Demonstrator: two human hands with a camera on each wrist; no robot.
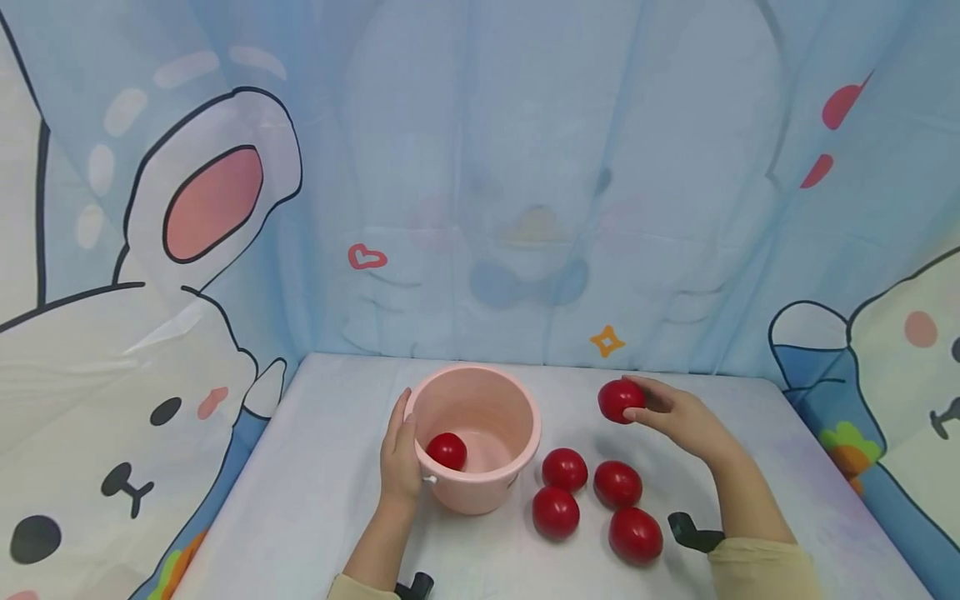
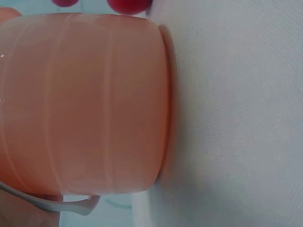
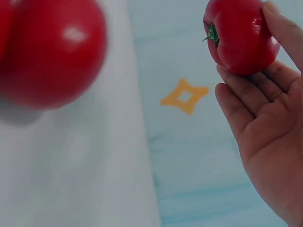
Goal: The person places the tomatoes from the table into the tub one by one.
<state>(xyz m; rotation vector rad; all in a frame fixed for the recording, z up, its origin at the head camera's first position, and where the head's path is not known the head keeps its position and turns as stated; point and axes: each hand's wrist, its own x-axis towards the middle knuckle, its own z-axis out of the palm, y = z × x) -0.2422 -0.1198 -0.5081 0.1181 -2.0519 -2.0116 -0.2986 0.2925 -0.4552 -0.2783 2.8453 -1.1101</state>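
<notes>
My left hand rests against the outer left side of a pink bucket, its fingers lying along the wall near the rim. Inside the bucket sits one red tomato. To the right, above the table, my right hand holds another tomato between thumb and fingers. The green stem of that held tomato shows in the right wrist view. The bucket wall fills much of the left wrist view, with its pale handle hanging beside the hand.
Several more tomatoes lie in a group on the white tabletop, just right of the bucket. A light blue curtain with cartoon prints hangs behind the table's back edge. Dark camera mounts stick out at both wrists.
</notes>
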